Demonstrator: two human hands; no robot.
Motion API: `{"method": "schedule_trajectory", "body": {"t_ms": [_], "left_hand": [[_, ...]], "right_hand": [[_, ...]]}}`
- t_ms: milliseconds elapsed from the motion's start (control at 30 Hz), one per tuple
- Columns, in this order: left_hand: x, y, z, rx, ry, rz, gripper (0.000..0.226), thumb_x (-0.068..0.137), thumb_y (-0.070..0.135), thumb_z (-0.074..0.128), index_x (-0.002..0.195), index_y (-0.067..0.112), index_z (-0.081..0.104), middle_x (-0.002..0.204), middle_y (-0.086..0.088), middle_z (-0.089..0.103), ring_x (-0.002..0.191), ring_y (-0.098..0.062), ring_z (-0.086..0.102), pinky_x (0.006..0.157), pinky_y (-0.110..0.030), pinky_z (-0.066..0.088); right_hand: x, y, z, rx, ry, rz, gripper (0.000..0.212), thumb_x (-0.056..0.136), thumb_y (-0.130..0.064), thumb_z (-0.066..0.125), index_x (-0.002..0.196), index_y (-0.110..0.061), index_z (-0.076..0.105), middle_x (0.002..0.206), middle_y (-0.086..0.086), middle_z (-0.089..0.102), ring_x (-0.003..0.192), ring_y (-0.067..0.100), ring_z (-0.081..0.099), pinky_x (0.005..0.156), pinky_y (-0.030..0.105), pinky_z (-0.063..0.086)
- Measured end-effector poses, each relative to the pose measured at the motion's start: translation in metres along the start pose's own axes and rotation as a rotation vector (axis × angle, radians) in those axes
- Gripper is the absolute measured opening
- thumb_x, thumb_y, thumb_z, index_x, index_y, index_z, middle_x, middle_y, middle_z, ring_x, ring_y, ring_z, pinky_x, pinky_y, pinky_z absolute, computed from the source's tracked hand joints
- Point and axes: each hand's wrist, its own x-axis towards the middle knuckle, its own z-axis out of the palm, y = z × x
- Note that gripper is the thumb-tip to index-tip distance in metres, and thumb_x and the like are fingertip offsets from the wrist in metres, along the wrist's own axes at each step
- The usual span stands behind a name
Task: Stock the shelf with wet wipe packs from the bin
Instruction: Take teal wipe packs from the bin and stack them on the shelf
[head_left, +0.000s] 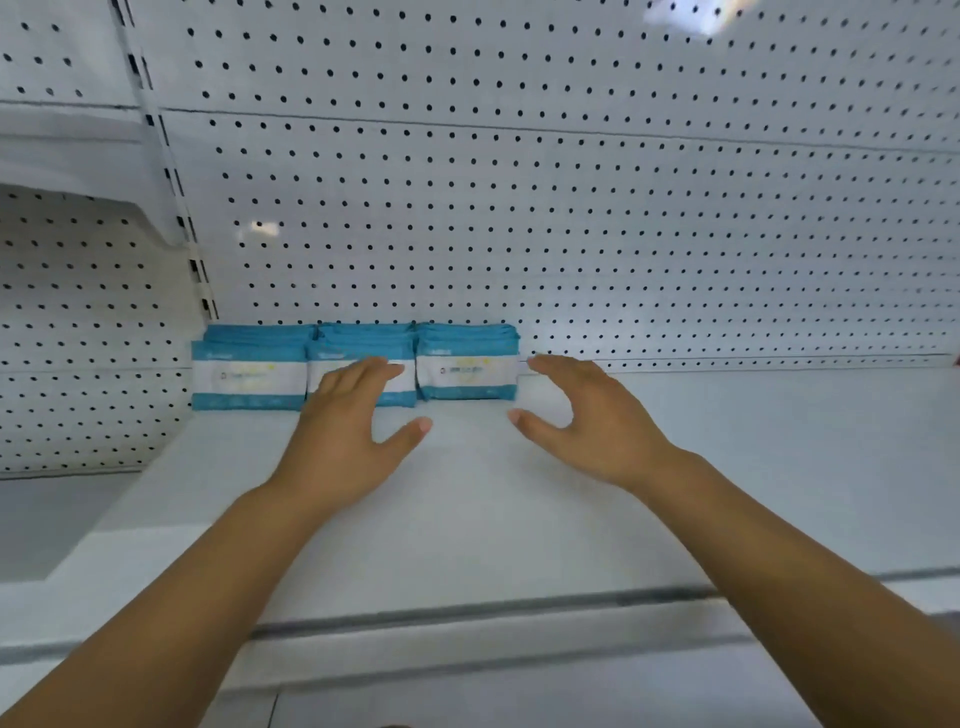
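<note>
Packs of wipes (467, 369) stand just beyond both hands, on the shelf (519, 519). Left hand (353, 415), fingers relaxed, fronts the middle pack (363, 343), perhaps touching it; right hand (587, 415) spreads empty beside the rightmost.

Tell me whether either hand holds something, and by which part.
Nothing is held. The left hand is open, fingers over the front of the middle pack; the right hand is open beside the right pack.

The left hand (343, 426) hides part of the middle pack (363, 344), whose label print is too blurred to read.
</note>
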Motion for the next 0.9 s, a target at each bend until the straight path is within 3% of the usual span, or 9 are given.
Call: {"method": "schedule_trajectory", "body": {"t_ms": [333, 533, 733, 900], "left_hand": [[-0.015, 0.157, 0.077, -0.178, -0.177, 0.166, 0.065, 0.093, 0.058, 0.054, 0.151, 0.034, 0.036, 0.156, 0.011, 0.036, 0.143, -0.011, 0.029, 0.112, -0.025, 0.024], [-0.032, 0.257, 0.127, -0.232, -0.304, 0.338, 0.065, 0.094, 0.061, 0.049, 0.152, 0.036, 0.034, 0.157, 0.012, 0.036, 0.144, -0.010, 0.028, 0.114, -0.030, 0.026], [-0.053, 0.351, 0.178, -0.322, -0.352, 0.505, 0.062, 0.095, 0.058, 0.051, 0.150, 0.031, 0.039, 0.157, 0.012, 0.036, 0.144, -0.009, 0.026, 0.109, -0.023, 0.022], [-0.081, 0.421, 0.213, -0.436, -0.370, 0.582, 0.057, 0.093, 0.051, 0.055, 0.143, 0.024, 0.049, 0.147, 0.006, 0.048, 0.135, -0.012, 0.039, 0.107, -0.025, 0.032]], "right_hand": [[-0.127, 0.100, -0.102, -0.051, 0.026, 0.304, 0.069, 0.091, -0.067, 0.049, 0.150, -0.033, 0.040, 0.154, -0.017, 0.040, 0.143, 0.005, 0.032, 0.117, 0.030, 0.030], [-0.220, 0.153, -0.164, -0.128, 0.074, 0.493, 0.068, 0.091, -0.070, 0.046, 0.149, -0.034, 0.043, 0.154, -0.014, 0.042, 0.143, 0.006, 0.032, 0.117, 0.029, 0.029], [-0.308, 0.192, -0.217, -0.188, 0.111, 0.669, 0.073, 0.088, -0.073, 0.043, 0.146, -0.029, 0.048, 0.151, -0.008, 0.047, 0.142, 0.011, 0.038, 0.116, 0.036, 0.034], [-0.374, 0.218, -0.247, -0.226, 0.118, 0.814, 0.068, 0.090, -0.071, 0.047, 0.144, -0.031, 0.049, 0.151, -0.008, 0.047, 0.140, 0.011, 0.039, 0.113, 0.032, 0.036]]}}
